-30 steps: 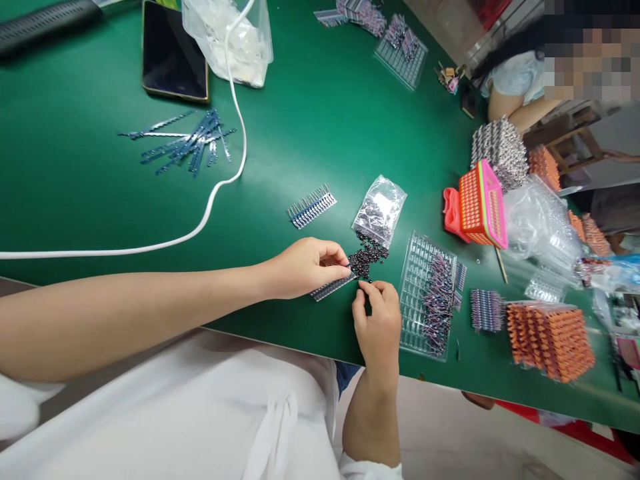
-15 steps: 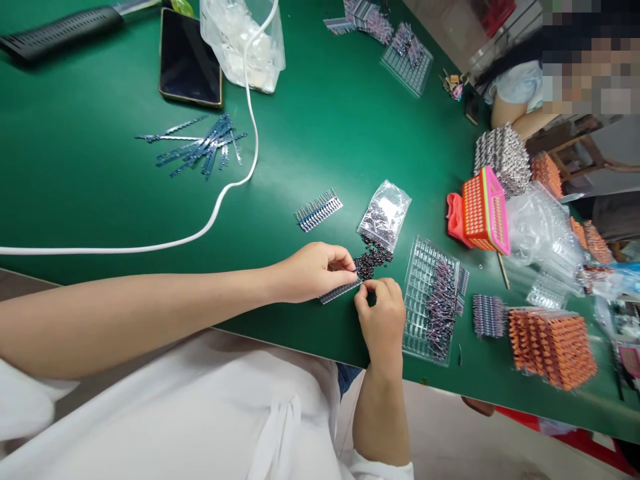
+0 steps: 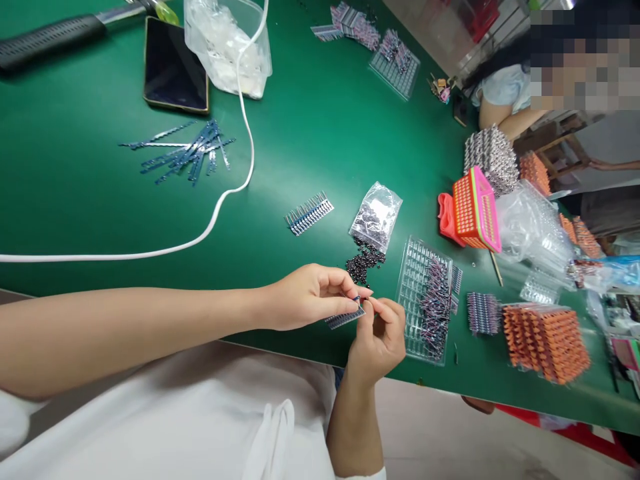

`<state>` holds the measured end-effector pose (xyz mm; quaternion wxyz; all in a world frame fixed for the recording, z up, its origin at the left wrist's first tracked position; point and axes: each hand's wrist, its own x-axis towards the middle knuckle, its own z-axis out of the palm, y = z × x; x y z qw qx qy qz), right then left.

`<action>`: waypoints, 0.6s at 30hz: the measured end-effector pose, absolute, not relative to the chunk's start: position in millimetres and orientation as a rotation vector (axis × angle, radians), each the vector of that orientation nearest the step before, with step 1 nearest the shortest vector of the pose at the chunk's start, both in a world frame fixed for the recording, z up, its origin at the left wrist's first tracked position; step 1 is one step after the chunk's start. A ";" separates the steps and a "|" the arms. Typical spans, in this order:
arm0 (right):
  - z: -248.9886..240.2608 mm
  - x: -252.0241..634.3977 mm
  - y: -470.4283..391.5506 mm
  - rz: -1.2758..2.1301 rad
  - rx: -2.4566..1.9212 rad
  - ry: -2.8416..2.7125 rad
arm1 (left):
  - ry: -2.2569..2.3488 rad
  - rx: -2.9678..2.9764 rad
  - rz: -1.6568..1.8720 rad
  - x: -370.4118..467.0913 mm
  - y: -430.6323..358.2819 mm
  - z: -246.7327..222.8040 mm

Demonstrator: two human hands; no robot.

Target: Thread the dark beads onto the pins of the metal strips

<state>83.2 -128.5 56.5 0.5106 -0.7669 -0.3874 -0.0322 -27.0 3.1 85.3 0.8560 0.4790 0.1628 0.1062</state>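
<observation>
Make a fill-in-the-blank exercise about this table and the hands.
The smooth tabletop is coloured ____. The long, curving cable is coloured ____. Near the flat black phone lie loose, thin ____ metallic strips. Of the bare left hand and bare right hand, the ____ one is nearer the large, clear plastic tray.

green; white; blue; right

The table [image 3: 300,140] has a smooth, green top with a soft sheen and a thin, pale edging strip. Its near edge slopes down toward the right. Pale flooring [image 3: 450,443] is visible below this edge. 1 red object [image 3: 530,415] is located under the table at lower right. At upper right, 1 brown wooden frame [image 3: 563,155] stands beyond the table, near a grey surface [image 3: 613,143]. 1 bright light spot [image 3: 567,4] appears at the top edge.
</observation>
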 end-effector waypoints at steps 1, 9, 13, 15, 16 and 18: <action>55.6 83.1 -129.3 -0.111 -1.852 -0.948 | 0.338 1.002 0.222 -27.1 2.7 85.9; 52.7 86.4 -132.3 -0.240 -1.820 -1.077 | 0.346 0.971 0.185 -25.6 4.7 83.7; 56.0 93.1 -135.0 -0.340 -1.831 -1.289 | 0.373 0.935 0.155 -24.6 9.1 81.4; 57.8 96.7 -136.2 -0.397 -1.857 -1.388 | 0.405 0.909 0.138 -23.8 11.6 81.4; 58.4 98.0 -136.6 -0.417 -1.859 -1.422 | 0.418 0.888 0.127 -23.4 12.7 81.7; 58.7 99.1 -137.0 -0.442 -1.844 -1.448 | 0.432 0.840 0.104 -22.6 14.2 82.2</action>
